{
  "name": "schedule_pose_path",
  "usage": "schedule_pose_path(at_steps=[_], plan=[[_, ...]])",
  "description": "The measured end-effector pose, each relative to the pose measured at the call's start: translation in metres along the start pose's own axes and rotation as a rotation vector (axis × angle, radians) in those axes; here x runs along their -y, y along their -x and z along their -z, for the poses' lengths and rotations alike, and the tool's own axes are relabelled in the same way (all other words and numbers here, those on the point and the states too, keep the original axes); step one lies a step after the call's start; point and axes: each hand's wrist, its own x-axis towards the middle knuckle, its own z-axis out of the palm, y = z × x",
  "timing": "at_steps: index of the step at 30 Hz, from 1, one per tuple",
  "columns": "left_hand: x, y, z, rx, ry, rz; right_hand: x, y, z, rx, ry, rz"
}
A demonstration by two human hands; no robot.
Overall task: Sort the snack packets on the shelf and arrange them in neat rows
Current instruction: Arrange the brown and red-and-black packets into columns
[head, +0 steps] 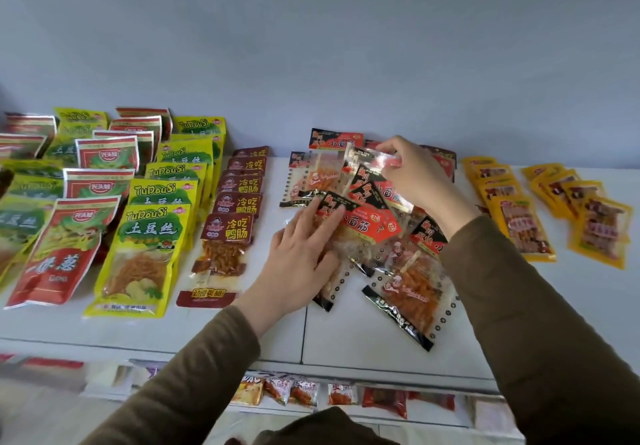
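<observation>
At the middle of the white shelf [270, 333] lies the loose heap of red-and-black packets [391, 236], the only group not yet in rows and the landmark for everything else. Left of the heap, the dark red packets [230, 229] run in a single overlapping file toward the wall; farther left stand files of yellow-green packets [149, 236] and red packets [69, 236], already ordered. Right of the heap, the orange packets [519, 222] lie in two slanting files.

My left hand [294, 264] rests flat on the heap's near-left side, fingers spread and pressing on a packet, closed on nothing. My right hand [415, 174], at the heap's far side, has thumb and fingers pinched on the top edge of one raised packet [367, 164], lifted clear at that end.

Step in hand, as I judge it: drawing single packets out of the heap to begin a file.

Risks from here: the film is glossy and the packets overlap at odd angles, so a lift may drag neighbours along or slide them off the heap toward the shelf's front edge, below which a lower shelf [311, 392] holds other snacks. A thin pinch on the seal may slip. Sweeping leftward could knock the dark red file askew.
</observation>
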Motion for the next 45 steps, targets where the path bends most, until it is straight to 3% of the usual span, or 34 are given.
schedule_pose_path(at_steps=[3, 7, 11, 15, 20, 23, 27, 32, 37, 41, 45], plan=[[0.004, -0.007, 0.005, -0.021, 0.028, 0.1, 0.002, 0.003, 0.001, 0.072, -0.141, -0.038], [0.014, -0.015, 0.008, -0.102, -0.018, 0.199, 0.009, 0.011, -0.009, 0.104, -0.543, -0.035], [0.022, -0.015, 0.007, -0.138, 0.277, 0.286, 0.015, 0.013, -0.015, 0.134, -0.857, -0.141], [0.021, -0.012, 0.003, -0.224, 0.319, 0.328, 0.01, 0.02, -0.015, 0.318, -1.149, -0.306], [0.012, -0.012, -0.003, -0.314, 0.397, 0.316, 0.022, 0.033, -0.039, 0.136, -1.078, -0.222], [0.009, -0.012, -0.004, -0.364, 0.428, 0.316, 0.033, 0.036, -0.052, 0.043, -0.903, -0.132], [0.015, -0.003, 0.001, -0.352, 0.405, 0.328, 0.041, 0.03, -0.061, 0.048, -0.851, -0.177], [0.013, 0.01, 0.009, -0.313, 0.158, 0.196, 0.059, 0.021, -0.068, 0.132, -0.75, -0.152], [0.016, 0.012, 0.011, -0.179, -0.041, 0.243, 0.059, 0.012, -0.065, -0.064, -0.758, -0.114], [0.019, 0.01, 0.012, -0.145, -0.018, 0.21, 0.049, 0.004, -0.056, 0.047, -0.918, -0.308], [0.02, 0.005, 0.019, -0.119, -0.006, 0.209, 0.057, 0.003, -0.069, 0.123, -0.83, -0.262]])
